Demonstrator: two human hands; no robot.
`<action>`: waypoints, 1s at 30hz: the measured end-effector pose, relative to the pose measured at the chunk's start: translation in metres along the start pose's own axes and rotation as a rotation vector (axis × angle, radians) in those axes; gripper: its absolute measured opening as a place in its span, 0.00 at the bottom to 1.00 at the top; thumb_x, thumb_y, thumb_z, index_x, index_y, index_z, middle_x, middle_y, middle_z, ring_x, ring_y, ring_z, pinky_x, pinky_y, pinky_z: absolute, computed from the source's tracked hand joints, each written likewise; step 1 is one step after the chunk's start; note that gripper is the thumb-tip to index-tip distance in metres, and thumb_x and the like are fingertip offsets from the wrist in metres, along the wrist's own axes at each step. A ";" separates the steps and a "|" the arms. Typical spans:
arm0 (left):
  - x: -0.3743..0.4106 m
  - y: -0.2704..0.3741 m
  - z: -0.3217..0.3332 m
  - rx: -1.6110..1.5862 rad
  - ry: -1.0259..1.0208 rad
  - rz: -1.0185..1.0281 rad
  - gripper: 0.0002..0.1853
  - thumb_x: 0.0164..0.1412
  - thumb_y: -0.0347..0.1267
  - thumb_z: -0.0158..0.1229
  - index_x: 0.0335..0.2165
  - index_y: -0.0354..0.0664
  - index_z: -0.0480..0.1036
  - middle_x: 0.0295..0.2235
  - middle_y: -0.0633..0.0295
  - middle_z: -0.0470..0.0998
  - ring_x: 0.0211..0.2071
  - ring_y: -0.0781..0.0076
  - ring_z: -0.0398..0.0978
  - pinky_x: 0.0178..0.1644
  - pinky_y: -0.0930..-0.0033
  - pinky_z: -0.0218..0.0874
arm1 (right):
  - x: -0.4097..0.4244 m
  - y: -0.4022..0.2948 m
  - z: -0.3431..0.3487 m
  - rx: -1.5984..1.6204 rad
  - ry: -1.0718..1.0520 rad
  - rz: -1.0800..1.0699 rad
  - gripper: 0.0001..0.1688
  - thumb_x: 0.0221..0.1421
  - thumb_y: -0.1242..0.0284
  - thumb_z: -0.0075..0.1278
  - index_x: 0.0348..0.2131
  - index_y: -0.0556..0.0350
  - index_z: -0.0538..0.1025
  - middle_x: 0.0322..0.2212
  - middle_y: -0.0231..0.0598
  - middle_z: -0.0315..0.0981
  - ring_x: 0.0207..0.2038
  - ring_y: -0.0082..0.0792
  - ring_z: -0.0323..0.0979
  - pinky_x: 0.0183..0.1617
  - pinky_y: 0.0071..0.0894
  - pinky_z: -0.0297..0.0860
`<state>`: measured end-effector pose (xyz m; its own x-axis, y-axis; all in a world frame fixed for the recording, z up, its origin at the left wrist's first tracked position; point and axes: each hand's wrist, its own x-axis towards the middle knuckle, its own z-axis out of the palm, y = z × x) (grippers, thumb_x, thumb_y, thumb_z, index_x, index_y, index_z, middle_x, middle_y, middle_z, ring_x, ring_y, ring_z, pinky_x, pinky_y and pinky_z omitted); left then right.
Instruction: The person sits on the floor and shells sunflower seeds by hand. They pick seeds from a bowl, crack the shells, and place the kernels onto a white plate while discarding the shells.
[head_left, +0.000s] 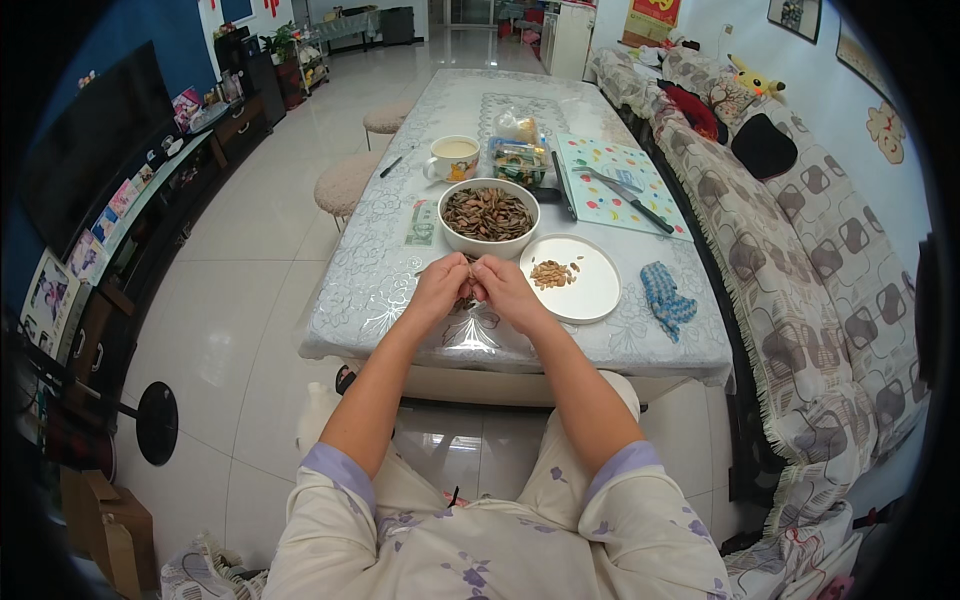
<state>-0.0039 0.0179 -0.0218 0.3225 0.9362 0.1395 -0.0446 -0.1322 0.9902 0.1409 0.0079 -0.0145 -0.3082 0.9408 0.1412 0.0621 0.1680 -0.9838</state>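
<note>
My left hand (444, 283) and my right hand (504, 289) meet fingertip to fingertip over the near part of the table, pinching something small that the fingers mostly hide. Beneath them, dark seeds or shells (466, 303) show on the tablecloth. Just beyond the hands stands a white bowl (489, 248) heaped with brown seeds in their shells (487, 213). To the right of my right hand, a white round plate (581, 298) carries a small pile of pale shelled kernels (553, 274). A banknote (421, 223) lies left of the bowl.
Behind the bowl are a mug (454, 158) with a pale drink and a clear plastic box (520, 161). A fork (606, 178) and a knife (643, 209) lie on a patterned board (619, 163). A blue knitted cloth (667, 300) lies at the right. Stools (346, 189) flank the table's left side.
</note>
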 end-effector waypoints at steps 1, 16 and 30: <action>0.000 0.000 0.000 0.007 0.000 0.004 0.07 0.55 0.29 0.42 0.23 0.42 0.64 0.17 0.71 0.65 0.18 0.87 0.59 0.21 0.84 0.49 | -0.001 -0.002 0.000 0.043 -0.005 0.037 0.14 0.58 0.70 0.35 0.22 0.55 0.66 0.15 0.25 0.61 0.18 0.16 0.55 0.21 0.15 0.54; -0.001 -0.002 0.001 0.234 0.087 0.073 0.10 0.54 0.29 0.42 0.21 0.35 0.65 0.15 0.64 0.68 0.18 0.79 0.64 0.23 0.76 0.56 | -0.003 -0.008 -0.002 0.228 -0.063 0.232 0.14 0.58 0.66 0.37 0.24 0.52 0.66 0.15 0.25 0.61 0.15 0.14 0.54 0.17 0.14 0.51; -0.008 0.010 0.003 0.618 0.121 0.149 0.11 0.51 0.32 0.43 0.25 0.34 0.67 0.20 0.49 0.71 0.23 0.51 0.69 0.29 0.60 0.60 | 0.003 0.010 -0.001 -0.447 0.152 -0.144 0.11 0.49 0.72 0.41 0.24 0.61 0.72 0.18 0.48 0.70 0.22 0.45 0.69 0.28 0.37 0.64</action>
<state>-0.0040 0.0078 -0.0128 0.2443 0.9187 0.3103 0.4834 -0.3927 0.7824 0.1417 0.0130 -0.0236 -0.2035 0.9255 0.3195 0.4408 0.3780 -0.8141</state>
